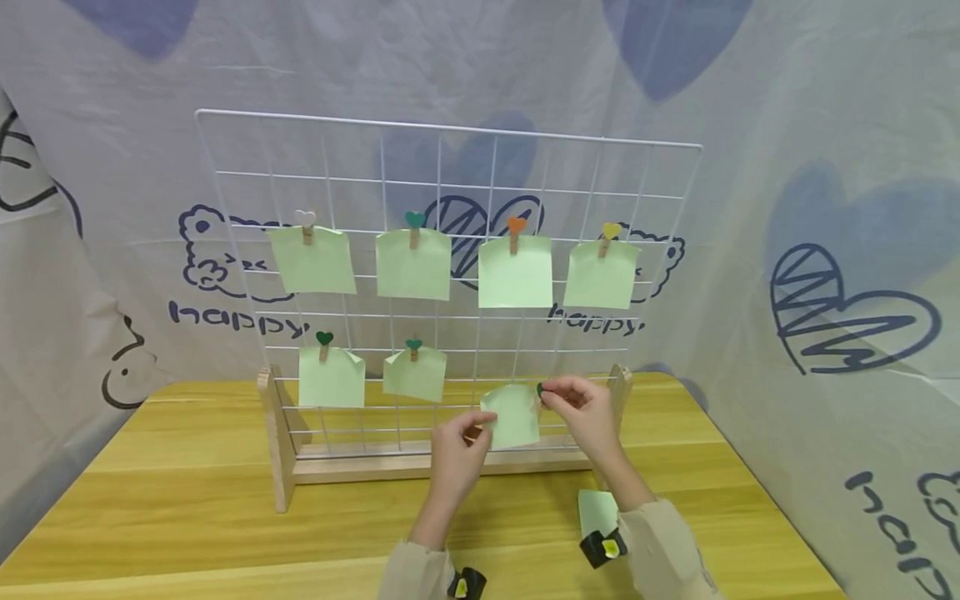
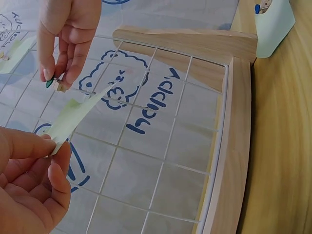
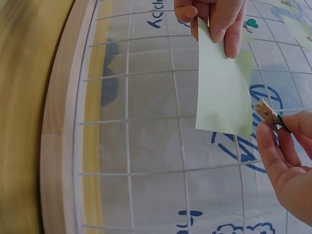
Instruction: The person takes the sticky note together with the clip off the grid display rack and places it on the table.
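My left hand (image 1: 456, 454) pinches a pale green paper note (image 1: 512, 417) by its left edge, in front of the lower part of a white wire grid (image 1: 450, 127). Level with the note's upper right corner, my right hand (image 1: 588, 417) holds a small wooden clothespin (image 3: 266, 113) with a dark green heart, between thumb and fingers. In the right wrist view the clothespin's tips point toward the note, with a gap between. Four-across above, pale notes (image 1: 515, 271) hang from heart clothespins; two more notes (image 1: 332, 379) hang in the lower row at left.
The grid stands in a wooden base (image 1: 360, 473) with upright side feet (image 1: 279, 450) on a wood-grain table (image 1: 187, 467). Another green note (image 1: 596, 510) lies on the table by my right wrist. A printed cloth (image 1: 750, 333) hangs behind and beside the table.
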`<act>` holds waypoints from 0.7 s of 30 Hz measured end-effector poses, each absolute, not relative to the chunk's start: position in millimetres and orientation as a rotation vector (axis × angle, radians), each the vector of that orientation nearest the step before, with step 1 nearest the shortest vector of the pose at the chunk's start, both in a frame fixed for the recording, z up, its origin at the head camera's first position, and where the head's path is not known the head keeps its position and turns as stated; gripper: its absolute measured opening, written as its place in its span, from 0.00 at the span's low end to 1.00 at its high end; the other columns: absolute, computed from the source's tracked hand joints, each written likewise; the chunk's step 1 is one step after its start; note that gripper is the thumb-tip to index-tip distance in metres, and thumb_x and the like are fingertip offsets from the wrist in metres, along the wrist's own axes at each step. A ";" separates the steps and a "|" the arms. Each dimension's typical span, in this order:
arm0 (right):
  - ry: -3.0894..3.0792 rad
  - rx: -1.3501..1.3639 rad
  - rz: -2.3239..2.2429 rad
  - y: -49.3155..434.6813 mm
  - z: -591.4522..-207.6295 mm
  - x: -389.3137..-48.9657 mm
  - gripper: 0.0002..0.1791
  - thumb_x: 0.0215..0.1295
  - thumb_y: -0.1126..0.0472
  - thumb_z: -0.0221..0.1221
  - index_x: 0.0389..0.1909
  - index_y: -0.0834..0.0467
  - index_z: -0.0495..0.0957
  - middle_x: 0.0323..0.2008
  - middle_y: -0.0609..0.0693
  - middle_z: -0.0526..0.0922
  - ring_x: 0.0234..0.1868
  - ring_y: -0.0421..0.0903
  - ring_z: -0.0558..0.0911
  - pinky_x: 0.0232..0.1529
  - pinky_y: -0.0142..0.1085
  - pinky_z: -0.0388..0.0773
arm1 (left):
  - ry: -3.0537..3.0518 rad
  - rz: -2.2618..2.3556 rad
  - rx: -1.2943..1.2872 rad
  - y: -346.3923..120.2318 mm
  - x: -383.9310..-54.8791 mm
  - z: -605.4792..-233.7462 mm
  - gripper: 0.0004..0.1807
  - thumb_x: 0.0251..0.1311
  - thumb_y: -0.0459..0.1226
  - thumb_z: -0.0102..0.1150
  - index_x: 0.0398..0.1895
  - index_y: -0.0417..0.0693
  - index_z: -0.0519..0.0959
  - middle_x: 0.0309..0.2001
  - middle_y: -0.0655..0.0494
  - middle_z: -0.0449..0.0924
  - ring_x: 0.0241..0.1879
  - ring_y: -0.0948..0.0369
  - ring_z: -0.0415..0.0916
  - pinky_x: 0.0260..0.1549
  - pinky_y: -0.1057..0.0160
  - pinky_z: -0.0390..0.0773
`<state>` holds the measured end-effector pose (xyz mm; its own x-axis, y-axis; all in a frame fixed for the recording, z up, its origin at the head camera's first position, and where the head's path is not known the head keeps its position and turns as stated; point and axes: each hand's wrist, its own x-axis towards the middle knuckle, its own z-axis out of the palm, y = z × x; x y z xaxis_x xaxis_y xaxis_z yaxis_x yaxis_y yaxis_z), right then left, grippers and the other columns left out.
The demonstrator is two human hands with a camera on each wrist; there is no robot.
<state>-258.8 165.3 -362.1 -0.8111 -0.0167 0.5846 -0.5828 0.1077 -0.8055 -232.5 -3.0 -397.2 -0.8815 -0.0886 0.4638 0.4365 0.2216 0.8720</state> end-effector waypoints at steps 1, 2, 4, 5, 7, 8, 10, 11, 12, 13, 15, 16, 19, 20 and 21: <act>-1.962 0.575 1.757 166.1 -363.5 -258.2 0.04 0.49 0.81 0.57 0.28 0.77 0.75 0.28 0.69 0.77 0.25 0.37 0.78 0.29 0.28 0.77 | -2.092 -1.705 -0.318 -3.0 -232.2 -397.8 0.10 0.46 0.21 0.52 0.31 0.34 0.80 0.26 0.47 0.79 0.22 0.60 0.71 0.18 0.70 0.71; -1.968 0.564 1.763 167.0 -364.9 -257.7 0.04 0.49 0.81 0.57 0.29 0.77 0.75 0.29 0.68 0.78 0.25 0.37 0.79 0.29 0.29 0.77 | -2.098 -1.712 -0.313 -3.1 -231.9 -398.5 0.10 0.46 0.21 0.52 0.31 0.34 0.80 0.25 0.47 0.78 0.22 0.60 0.71 0.18 0.71 0.71; -1.977 0.546 1.767 168.8 -367.8 -257.0 0.05 0.49 0.81 0.57 0.29 0.77 0.75 0.28 0.67 0.78 0.25 0.37 0.79 0.29 0.29 0.77 | -2.106 -1.722 -0.305 -3.3 -231.4 -399.9 0.10 0.46 0.21 0.52 0.31 0.34 0.80 0.24 0.48 0.78 0.22 0.61 0.71 0.18 0.71 0.71; -1.982 0.535 1.769 169.6 -369.1 -256.6 0.05 0.49 0.81 0.57 0.29 0.77 0.75 0.28 0.66 0.78 0.25 0.37 0.79 0.29 0.29 0.77 | -2.107 -1.725 -0.300 -3.4 -231.1 -400.9 0.10 0.46 0.21 0.53 0.31 0.34 0.80 0.24 0.48 0.78 0.22 0.61 0.71 0.19 0.71 0.71; -1.989 0.514 1.781 171.4 -372.1 -256.1 0.05 0.49 0.81 0.57 0.29 0.77 0.75 0.28 0.66 0.79 0.25 0.38 0.79 0.29 0.29 0.77 | -2.103 -1.723 -0.290 -3.5 -230.8 -403.0 0.10 0.45 0.21 0.53 0.31 0.34 0.80 0.25 0.48 0.78 0.22 0.61 0.71 0.19 0.70 0.72; -1.990 0.504 1.790 172.2 -373.5 -255.8 0.05 0.49 0.81 0.57 0.29 0.78 0.74 0.28 0.66 0.79 0.25 0.38 0.79 0.29 0.29 0.77 | -2.098 -1.721 -0.287 -3.5 -230.6 -403.9 0.10 0.45 0.21 0.53 0.31 0.34 0.80 0.25 0.48 0.78 0.22 0.61 0.71 0.19 0.70 0.72; -1.993 0.483 1.807 173.8 -375.9 -254.3 0.05 0.49 0.81 0.56 0.29 0.78 0.74 0.29 0.67 0.79 0.25 0.38 0.79 0.29 0.29 0.77 | -2.087 -1.713 -0.288 -3.4 -230.3 -406.3 0.10 0.44 0.20 0.53 0.30 0.34 0.80 0.25 0.48 0.78 0.22 0.62 0.71 0.19 0.70 0.72; -1.997 0.475 1.814 174.6 -376.9 -253.5 0.05 0.49 0.81 0.56 0.30 0.78 0.74 0.29 0.67 0.78 0.25 0.39 0.79 0.29 0.29 0.77 | -2.085 -1.711 -0.286 -3.4 -230.3 -407.6 0.10 0.44 0.20 0.53 0.30 0.34 0.80 0.25 0.48 0.78 0.22 0.62 0.71 0.19 0.70 0.72; -1.999 0.464 1.828 175.4 -377.8 -252.5 0.05 0.49 0.81 0.56 0.30 0.78 0.74 0.29 0.67 0.78 0.25 0.39 0.79 0.29 0.29 0.77 | -2.084 -1.709 -0.284 -3.3 -230.2 -408.7 0.10 0.44 0.20 0.53 0.30 0.34 0.80 0.25 0.48 0.78 0.22 0.62 0.71 0.19 0.70 0.72; -2.003 0.455 1.836 176.1 -378.7 -251.3 0.05 0.50 0.81 0.56 0.30 0.78 0.74 0.30 0.67 0.78 0.25 0.39 0.79 0.30 0.30 0.77 | -2.085 -1.712 -0.284 -3.2 -230.1 -409.6 0.10 0.44 0.20 0.53 0.30 0.34 0.80 0.25 0.48 0.78 0.22 0.62 0.71 0.19 0.70 0.73; -2.012 0.439 1.850 177.5 -380.3 -249.0 0.05 0.50 0.80 0.56 0.30 0.77 0.74 0.30 0.66 0.78 0.26 0.40 0.79 0.30 0.30 0.77 | -2.093 -1.725 -0.278 -3.0 -229.4 -410.9 0.10 0.45 0.20 0.54 0.30 0.34 0.80 0.25 0.48 0.78 0.22 0.62 0.71 0.19 0.70 0.73; -2.018 0.432 1.856 178.1 -381.3 -248.2 0.05 0.51 0.80 0.55 0.30 0.78 0.74 0.30 0.66 0.78 0.26 0.40 0.79 0.30 0.31 0.77 | -2.099 -1.730 -0.273 -2.9 -229.0 -411.3 0.10 0.45 0.20 0.54 0.30 0.34 0.80 0.25 0.48 0.78 0.22 0.62 0.71 0.19 0.70 0.72; -2.022 0.426 1.864 180.0 -384.6 -246.6 0.05 0.51 0.80 0.55 0.31 0.78 0.73 0.30 0.65 0.78 0.26 0.41 0.79 0.30 0.33 0.78 | -2.108 -1.746 -0.269 -2.5 -228.0 -412.5 0.09 0.45 0.20 0.54 0.31 0.34 0.80 0.25 0.48 0.79 0.22 0.62 0.71 0.19 0.71 0.72; -2.021 0.425 1.867 180.6 -385.8 -246.4 0.05 0.50 0.80 0.55 0.30 0.78 0.73 0.30 0.65 0.78 0.25 0.41 0.79 0.30 0.33 0.78 | -2.107 -1.750 -0.270 -2.3 -227.7 -413.0 0.10 0.45 0.20 0.54 0.30 0.34 0.80 0.26 0.48 0.79 0.22 0.62 0.71 0.19 0.71 0.72; -2.019 0.425 1.871 181.2 -387.3 -246.3 0.05 0.50 0.81 0.55 0.30 0.78 0.73 0.30 0.65 0.78 0.25 0.41 0.79 0.30 0.33 0.78 | -2.105 -1.752 -0.275 -2.1 -227.5 -413.7 0.10 0.45 0.20 0.53 0.30 0.34 0.80 0.26 0.48 0.79 0.22 0.62 0.71 0.19 0.71 0.72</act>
<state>-246.3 181.2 -387.3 -0.8922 0.0196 0.4513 -0.4485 0.0808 -0.8901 -227.5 -2.1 -413.7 -0.9059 -0.0949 0.4127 0.3886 0.2008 0.8992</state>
